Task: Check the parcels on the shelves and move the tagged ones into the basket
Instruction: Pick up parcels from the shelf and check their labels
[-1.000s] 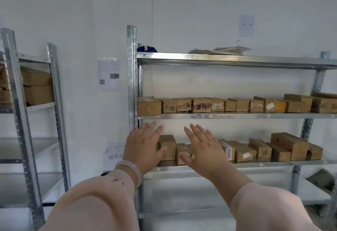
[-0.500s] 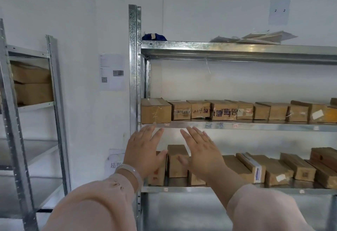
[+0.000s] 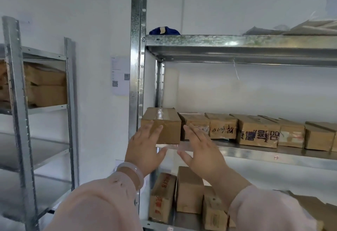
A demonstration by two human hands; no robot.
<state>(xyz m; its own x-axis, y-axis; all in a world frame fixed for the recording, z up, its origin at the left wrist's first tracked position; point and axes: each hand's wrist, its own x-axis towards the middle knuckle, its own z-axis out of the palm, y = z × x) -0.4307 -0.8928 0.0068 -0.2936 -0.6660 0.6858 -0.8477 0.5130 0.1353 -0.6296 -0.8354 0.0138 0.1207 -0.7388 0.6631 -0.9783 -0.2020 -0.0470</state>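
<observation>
metal shelf [image 3: 255, 153] bears a row of cardboard parcels [image 3: 258, 133].

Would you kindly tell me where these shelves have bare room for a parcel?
The left rack's two lower shelves look bare. The middle shelf is free only along its front lip; its parcels sit packed side by side.

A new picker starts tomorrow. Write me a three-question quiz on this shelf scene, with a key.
1. True or false: the right hand grips a parcel.
2. Which wrist wears the pale bracelet? A left, B right, C neither.
3. Fill in: the blue bundle lies on the ___ shelf.
Key: 1 false, its fingers are straight and hold nothing; 2 A; 3 top.
</observation>
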